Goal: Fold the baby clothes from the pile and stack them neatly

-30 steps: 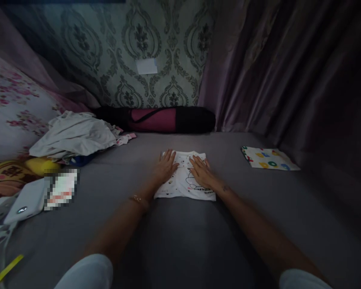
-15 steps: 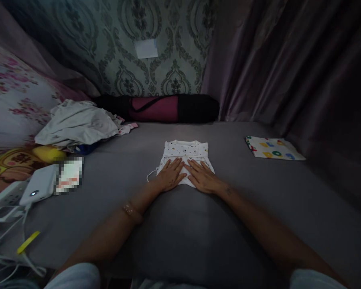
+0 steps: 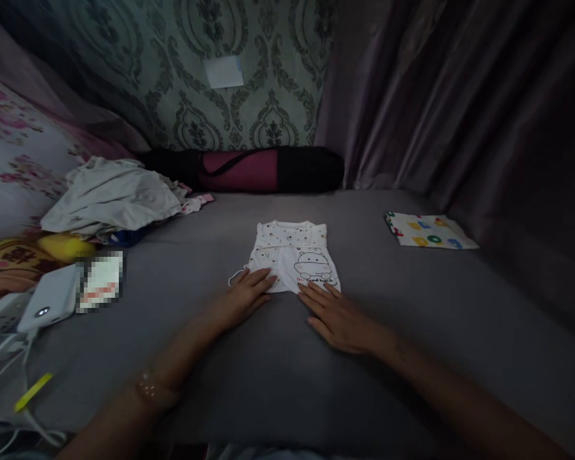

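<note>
A small white baby garment [image 3: 291, 246] lies folded flat on the grey bed sheet [image 3: 287, 396]. Small dark and coloured spots cover its upper part, and a cartoon animal with lettering is printed at its lower right. A thin white tie string loops out at its left side. My left hand [image 3: 249, 294] lies flat with fingers stretched over the lower left corner. On the other side, my right hand [image 3: 338, 319] has its fingertips on the lower right edge, just under the print. Neither hand grips the cloth.
A heap of pale clothes [image 3: 115, 198] lies at the left, near a white power bank [image 3: 52, 297] and cables [image 3: 26, 364]. At the right sits a folded colourful-print cloth [image 3: 431, 231]. A long black and maroon bag [image 3: 242, 171] lies along the patterned wall.
Both hands have slid back towards me and apart, from the garment's middle to its lower corners. The cartoon print is now uncovered.
</note>
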Demonstrator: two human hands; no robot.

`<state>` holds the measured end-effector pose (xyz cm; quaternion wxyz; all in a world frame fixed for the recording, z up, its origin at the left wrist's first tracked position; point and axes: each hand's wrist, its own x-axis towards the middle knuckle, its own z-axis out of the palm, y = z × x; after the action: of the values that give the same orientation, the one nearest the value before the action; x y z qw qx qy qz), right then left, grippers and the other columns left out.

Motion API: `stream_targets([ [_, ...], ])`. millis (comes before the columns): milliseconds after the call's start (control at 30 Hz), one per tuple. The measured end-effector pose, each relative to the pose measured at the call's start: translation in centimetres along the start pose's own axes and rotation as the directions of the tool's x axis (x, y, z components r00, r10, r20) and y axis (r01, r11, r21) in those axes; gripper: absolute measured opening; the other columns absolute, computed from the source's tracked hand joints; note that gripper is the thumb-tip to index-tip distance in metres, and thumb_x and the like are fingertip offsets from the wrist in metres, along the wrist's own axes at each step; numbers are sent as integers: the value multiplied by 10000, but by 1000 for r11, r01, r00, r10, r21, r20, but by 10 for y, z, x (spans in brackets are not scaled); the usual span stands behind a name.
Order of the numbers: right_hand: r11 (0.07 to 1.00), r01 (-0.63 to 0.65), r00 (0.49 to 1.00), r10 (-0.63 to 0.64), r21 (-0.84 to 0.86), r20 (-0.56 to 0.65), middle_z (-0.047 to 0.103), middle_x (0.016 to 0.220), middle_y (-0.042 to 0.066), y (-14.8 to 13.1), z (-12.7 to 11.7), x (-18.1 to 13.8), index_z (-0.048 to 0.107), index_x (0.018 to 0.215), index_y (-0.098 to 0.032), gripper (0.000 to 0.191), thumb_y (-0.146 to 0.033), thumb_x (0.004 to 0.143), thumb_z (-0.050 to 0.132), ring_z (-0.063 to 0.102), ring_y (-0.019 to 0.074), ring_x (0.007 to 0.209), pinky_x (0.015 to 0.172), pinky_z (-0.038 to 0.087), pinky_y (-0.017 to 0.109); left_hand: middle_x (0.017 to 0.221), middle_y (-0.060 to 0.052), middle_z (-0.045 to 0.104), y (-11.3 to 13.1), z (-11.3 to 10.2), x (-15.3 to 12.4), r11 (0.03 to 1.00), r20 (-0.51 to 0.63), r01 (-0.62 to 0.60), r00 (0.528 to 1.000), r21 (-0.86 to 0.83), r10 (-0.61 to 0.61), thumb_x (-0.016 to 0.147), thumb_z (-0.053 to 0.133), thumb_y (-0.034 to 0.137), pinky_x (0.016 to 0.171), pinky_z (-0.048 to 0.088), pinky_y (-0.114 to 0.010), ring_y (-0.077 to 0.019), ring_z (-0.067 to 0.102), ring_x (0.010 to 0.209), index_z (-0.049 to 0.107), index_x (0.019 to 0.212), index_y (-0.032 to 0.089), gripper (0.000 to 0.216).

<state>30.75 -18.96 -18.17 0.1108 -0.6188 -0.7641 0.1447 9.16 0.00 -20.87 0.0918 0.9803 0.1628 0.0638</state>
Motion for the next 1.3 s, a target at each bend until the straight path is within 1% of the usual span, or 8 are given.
stream_targets([
  [133,999,9,999,-7,40,-48,391,1485,25,12,-5,-24,369,1445,-275,469,-364,989,312,307,175,1385,1173,182,418,1307,-76,576,-18,-7,-25,1000,-38,3,999,27,-2,975,316,361,1037,400,-405,-216,510,1214,572,1277,284,403],
  [267,998,-67,984,63,-17,-165,457,1440,46,42,0,-37,430,1409,-275,456,-215,969,325,394,181,1333,1132,285,420,1280,-69,597,-29,-8,-38,999,-58,5,998,40,-3,969,324,288,1001,444,-398,-219,541,1178,581,1272,289,397],
  [400,992,-62,981,41,-112,-189,511,1391,63,63,5,-36,477,1373,-258,493,-99,928,337,454,192,1281,1082,360,411,1282,-67,601,-28,-10,-33,998,-59,-26,998,52,29,958,349,247,994,459,-393,-219,550,1178,583,1268,276,389],
  [567,974,18,976,-66,-225,-208,567,1324,63,70,6,-29,520,1322,-249,482,-59,896,398,521,213,1203,1009,436,405,1187,-94,648,-24,-15,-23,980,-57,-168,983,107,175,939,389,165,958,478,-375,-212,578,1126,617,1196,200,346],
  [667,967,28,975,-81,-252,-206,564,1324,59,72,7,-28,522,1313,-248,476,-54,897,397,525,217,1191,991,448,411,1132,-91,666,-22,-18,-20,976,-81,-182,978,123,193,940,395,159,928,487,-357,-201,597,1069,637,1144,193,318],
  [833,982,-23,975,-19,-187,-220,603,1269,60,67,2,-24,590,1223,-259,414,-68,897,421,559,227,1138,965,458,436,1039,-88,684,-17,-23,-14,987,-64,-143,987,76,148,951,395,209,881,494,-355,-204,610,990,657,1064,200,285],
  [1067,989,0,960,41,145,-277,625,1211,60,67,-3,-19,555,1243,-248,399,-116,928,347,600,171,1091,943,485,327,1234,-107,555,-25,-12,-14,988,-101,-73,993,-140,59,943,340,185,873,504,-276,-157,626,990,508,1261,198,360],
  [1300,991,68,944,-26,116,-330,576,1229,94,68,-4,-13,493,1304,-243,437,-112,909,361,561,174,1131,959,474,345,1252,-110,522,-24,-17,-7,992,-125,-96,988,-84,85,899,394,134,879,486,-298,-188,583,1049,481,1290,209,407],
])
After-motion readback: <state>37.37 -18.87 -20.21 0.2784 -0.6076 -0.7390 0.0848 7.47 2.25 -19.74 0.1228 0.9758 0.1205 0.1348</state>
